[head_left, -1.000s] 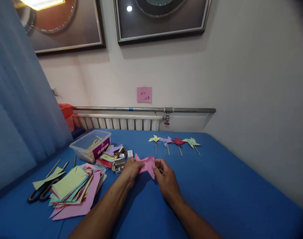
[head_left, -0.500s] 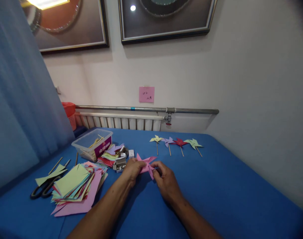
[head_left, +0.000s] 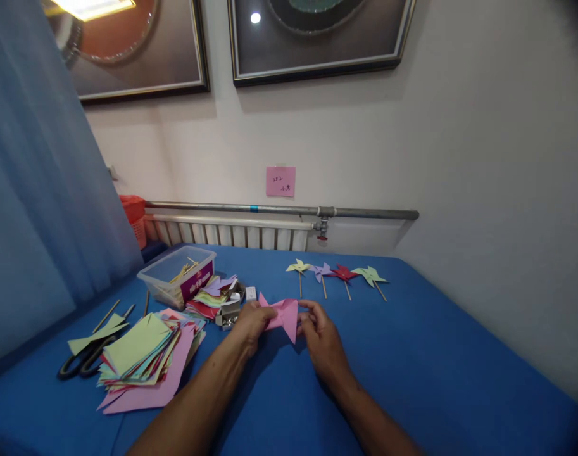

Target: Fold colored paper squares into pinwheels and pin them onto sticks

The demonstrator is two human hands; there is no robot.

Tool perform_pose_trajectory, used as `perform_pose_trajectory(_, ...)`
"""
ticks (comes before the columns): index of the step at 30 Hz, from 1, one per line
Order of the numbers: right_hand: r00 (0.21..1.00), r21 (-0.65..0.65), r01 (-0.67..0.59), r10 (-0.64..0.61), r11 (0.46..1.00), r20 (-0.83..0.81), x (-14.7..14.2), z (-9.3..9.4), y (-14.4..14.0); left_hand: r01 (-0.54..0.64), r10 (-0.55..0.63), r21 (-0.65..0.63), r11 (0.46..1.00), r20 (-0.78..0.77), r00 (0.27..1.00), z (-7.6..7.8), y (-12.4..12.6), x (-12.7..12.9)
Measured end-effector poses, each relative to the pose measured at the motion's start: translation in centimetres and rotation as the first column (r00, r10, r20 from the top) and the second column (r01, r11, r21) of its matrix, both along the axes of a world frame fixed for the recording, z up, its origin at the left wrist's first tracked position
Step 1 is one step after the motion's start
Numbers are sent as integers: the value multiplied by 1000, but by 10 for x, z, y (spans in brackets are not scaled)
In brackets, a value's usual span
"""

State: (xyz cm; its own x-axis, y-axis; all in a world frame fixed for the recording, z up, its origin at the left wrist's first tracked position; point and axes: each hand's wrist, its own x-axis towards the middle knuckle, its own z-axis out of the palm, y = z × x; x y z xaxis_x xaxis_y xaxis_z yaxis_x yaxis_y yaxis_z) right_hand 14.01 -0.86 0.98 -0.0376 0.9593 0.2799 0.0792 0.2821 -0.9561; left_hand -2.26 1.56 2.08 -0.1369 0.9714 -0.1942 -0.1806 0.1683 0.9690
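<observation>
A pink paper piece (head_left: pixel 285 314), partly folded into pinwheel points, is held just above the blue table (head_left: pixel 412 354). My left hand (head_left: pixel 251 324) pinches its left side. My right hand (head_left: pixel 321 337) grips its right edge, fingers curled on a flap. Behind them lie several finished pinwheels on sticks: yellow (head_left: pixel 299 268), purple (head_left: pixel 321 271), red (head_left: pixel 343 273) and green (head_left: pixel 370 275).
A stack of coloured paper squares (head_left: pixel 144 354) lies left, with black scissors (head_left: pixel 77 364) beside it. A clear plastic tub (head_left: pixel 177 275) with sticks, more paper (head_left: pixel 213 294) and a small box of pins (head_left: pixel 227 315) stand behind. A curtain hangs left; a radiator runs along the wall.
The pink paper's right flap has been opened out wider into a triangle, and my right hand has shifted slightly right along it. The left hand keeps its hold.
</observation>
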Motion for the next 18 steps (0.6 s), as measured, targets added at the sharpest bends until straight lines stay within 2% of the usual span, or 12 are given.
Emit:
perform_pose_trajectory(5, 995, 55, -12, 6, 998, 102, 1, 0, -1, 22, -21, -27, 999, 16, 1000, -2, 3, -1)
perform_pose_trajectory(18, 978, 61, -142, 131, 988, 163, 4, -6, 2, 43, -39, -41, 998, 81, 996, -6, 7, -5)
